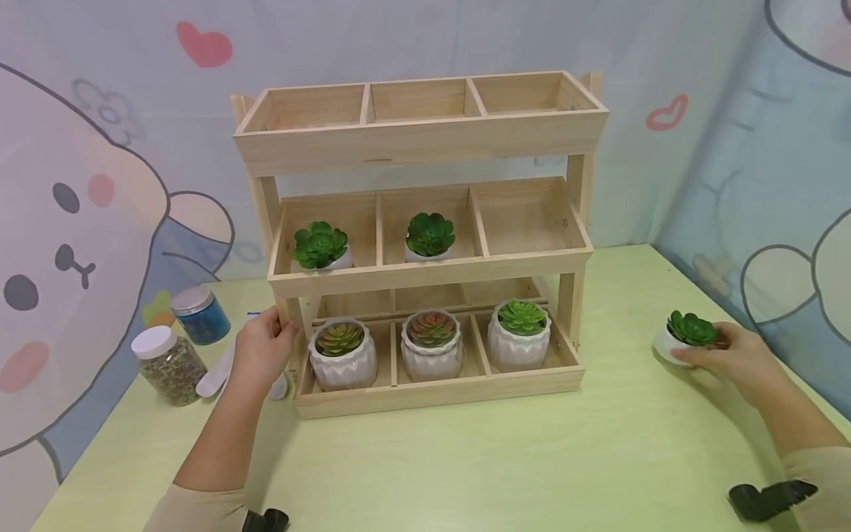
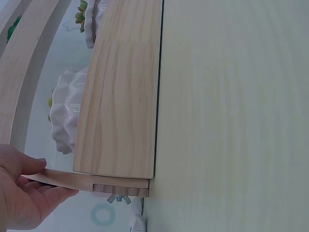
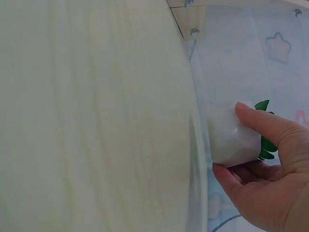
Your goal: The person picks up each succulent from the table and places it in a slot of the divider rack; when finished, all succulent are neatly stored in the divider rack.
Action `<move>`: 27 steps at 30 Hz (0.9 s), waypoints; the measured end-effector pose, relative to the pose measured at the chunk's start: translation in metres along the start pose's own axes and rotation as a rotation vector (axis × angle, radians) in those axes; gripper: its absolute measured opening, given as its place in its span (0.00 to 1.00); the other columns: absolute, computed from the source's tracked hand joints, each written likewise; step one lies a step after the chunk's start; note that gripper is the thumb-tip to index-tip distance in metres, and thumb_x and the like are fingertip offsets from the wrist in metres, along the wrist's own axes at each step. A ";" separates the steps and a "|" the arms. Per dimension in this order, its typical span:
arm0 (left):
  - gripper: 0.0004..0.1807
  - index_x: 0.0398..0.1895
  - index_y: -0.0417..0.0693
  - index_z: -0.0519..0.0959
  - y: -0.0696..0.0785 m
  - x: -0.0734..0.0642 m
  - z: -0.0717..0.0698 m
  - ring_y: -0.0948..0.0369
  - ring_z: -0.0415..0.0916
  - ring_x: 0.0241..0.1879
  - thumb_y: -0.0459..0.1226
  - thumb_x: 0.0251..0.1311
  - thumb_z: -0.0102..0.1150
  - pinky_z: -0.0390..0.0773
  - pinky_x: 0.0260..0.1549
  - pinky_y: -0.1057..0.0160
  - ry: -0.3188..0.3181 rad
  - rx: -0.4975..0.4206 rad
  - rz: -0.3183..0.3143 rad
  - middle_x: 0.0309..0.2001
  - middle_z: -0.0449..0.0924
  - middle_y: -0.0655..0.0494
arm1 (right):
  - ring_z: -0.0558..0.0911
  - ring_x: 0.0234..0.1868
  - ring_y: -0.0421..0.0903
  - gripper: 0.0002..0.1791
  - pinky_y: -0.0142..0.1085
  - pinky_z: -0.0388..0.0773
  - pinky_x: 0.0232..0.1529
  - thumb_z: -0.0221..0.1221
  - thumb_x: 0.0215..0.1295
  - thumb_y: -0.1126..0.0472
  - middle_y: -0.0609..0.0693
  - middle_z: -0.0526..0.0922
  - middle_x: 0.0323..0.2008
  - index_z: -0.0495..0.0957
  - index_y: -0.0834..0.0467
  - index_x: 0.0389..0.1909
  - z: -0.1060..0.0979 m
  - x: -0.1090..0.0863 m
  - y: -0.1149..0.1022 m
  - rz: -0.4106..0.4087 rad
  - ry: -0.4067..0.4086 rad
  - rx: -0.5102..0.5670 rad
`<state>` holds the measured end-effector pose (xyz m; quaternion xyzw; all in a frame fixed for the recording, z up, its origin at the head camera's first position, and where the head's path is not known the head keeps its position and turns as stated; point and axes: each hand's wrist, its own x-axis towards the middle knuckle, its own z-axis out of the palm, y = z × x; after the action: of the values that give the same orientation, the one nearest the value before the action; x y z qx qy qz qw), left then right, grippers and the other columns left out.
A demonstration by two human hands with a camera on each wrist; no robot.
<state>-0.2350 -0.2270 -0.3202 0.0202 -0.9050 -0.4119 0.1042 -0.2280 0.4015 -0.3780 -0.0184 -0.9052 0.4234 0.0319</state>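
A three-tier wooden plant stand stands on the table. My left hand grips its left upright; in the left wrist view the thumb and fingers pinch the wooden side piece. At the far right, my right hand holds a small potted succulent by its white pot, close over the table. The right wrist view shows thumb and fingers around the white pot, its green leaves partly hidden. Two small green succulents, one left and one centre, sit in the middle tier, whose right compartment is bare.
White fluted pots with succulents, left, centre and right, fill the bottom tier. Left of the stand are a white-lidded jar of granules, a blue jar and a white scoop. A printed cloth hangs behind.
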 end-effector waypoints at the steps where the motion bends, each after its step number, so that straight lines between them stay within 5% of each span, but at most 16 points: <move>1: 0.21 0.62 0.31 0.66 0.000 0.000 0.000 0.40 0.71 0.54 0.34 0.69 0.46 0.74 0.47 0.45 0.001 -0.001 0.000 0.54 0.72 0.31 | 0.73 0.34 0.32 0.32 0.27 0.73 0.32 0.65 0.58 0.55 0.41 0.76 0.36 0.64 0.71 0.53 -0.001 -0.001 -0.003 -0.009 -0.002 0.011; 8: 0.21 0.60 0.31 0.67 0.002 -0.002 0.000 0.40 0.72 0.53 0.34 0.68 0.46 0.74 0.47 0.45 0.015 0.018 0.009 0.52 0.74 0.32 | 0.76 0.38 0.29 0.29 0.22 0.73 0.36 0.65 0.58 0.57 0.32 0.78 0.38 0.64 0.63 0.56 -0.003 -0.009 -0.040 -0.105 -0.020 0.104; 14: 0.20 0.60 0.31 0.68 0.001 -0.001 -0.001 0.40 0.72 0.52 0.34 0.68 0.46 0.75 0.47 0.45 0.018 0.020 0.017 0.51 0.75 0.32 | 0.78 0.40 0.33 0.22 0.24 0.76 0.38 0.64 0.58 0.67 0.39 0.77 0.43 0.67 0.57 0.52 0.007 -0.016 -0.080 -0.205 -0.059 0.266; 21: 0.21 0.61 0.31 0.67 0.001 0.001 0.000 0.40 0.71 0.53 0.34 0.69 0.46 0.74 0.48 0.45 0.006 0.007 0.005 0.52 0.74 0.32 | 0.78 0.34 0.37 0.21 0.27 0.78 0.36 0.65 0.54 0.73 0.42 0.79 0.39 0.70 0.58 0.47 0.021 -0.026 -0.117 -0.283 -0.083 0.333; 27: 0.21 0.61 0.31 0.67 0.001 0.000 0.001 0.40 0.71 0.53 0.34 0.69 0.46 0.74 0.47 0.45 0.003 0.012 0.005 0.52 0.74 0.31 | 0.81 0.35 0.41 0.22 0.30 0.80 0.36 0.65 0.50 0.78 0.47 0.80 0.39 0.72 0.61 0.45 0.030 -0.029 -0.141 -0.355 -0.160 0.498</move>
<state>-0.2354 -0.2262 -0.3202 0.0194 -0.9073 -0.4063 0.1066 -0.2019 0.2859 -0.2900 0.1817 -0.7623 0.6200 0.0376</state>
